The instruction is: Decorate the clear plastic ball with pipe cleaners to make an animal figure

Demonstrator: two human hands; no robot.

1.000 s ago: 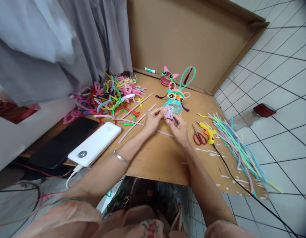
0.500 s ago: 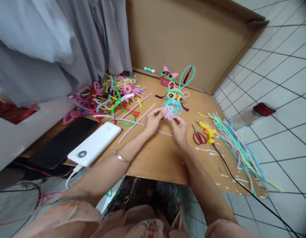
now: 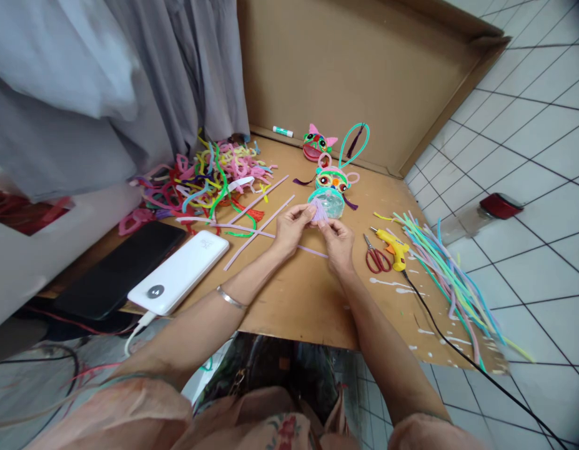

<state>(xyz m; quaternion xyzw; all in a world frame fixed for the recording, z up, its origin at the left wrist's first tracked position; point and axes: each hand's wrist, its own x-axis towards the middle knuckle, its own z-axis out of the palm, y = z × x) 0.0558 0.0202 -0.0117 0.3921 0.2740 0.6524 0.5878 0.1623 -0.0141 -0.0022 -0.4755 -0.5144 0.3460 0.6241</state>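
Between my two hands is a small lilac piece of bent pipe cleaner [image 3: 320, 211], held by the fingertips. My left hand [image 3: 291, 228] pinches its left side, and my right hand [image 3: 338, 240] grips the lower right edge. Just behind it sits a pipe-cleaner animal head [image 3: 332, 181] with big eyes, pink ring ears and a clear round lower part. A lilac pipe cleaner [image 3: 311, 252] lies on the table beneath my hands, partly hidden by my left wrist. Two more lilac lengths cross it to the left.
Left lies a heap of coloured pipe cleaners [image 3: 214, 181], with a white power bank [image 3: 179, 272] and a black phone [image 3: 123, 269] nearer. Scissors [image 3: 377, 256], a yellow glue gun [image 3: 395, 247] and straight pipe cleaners [image 3: 451, 281] lie right. A red animal head [image 3: 316, 147] and glue stick [image 3: 283, 132] are behind.
The lilac piece has turned slightly between my fingertips, and my right hand has shifted a little. Everything else on the table stays where it was.
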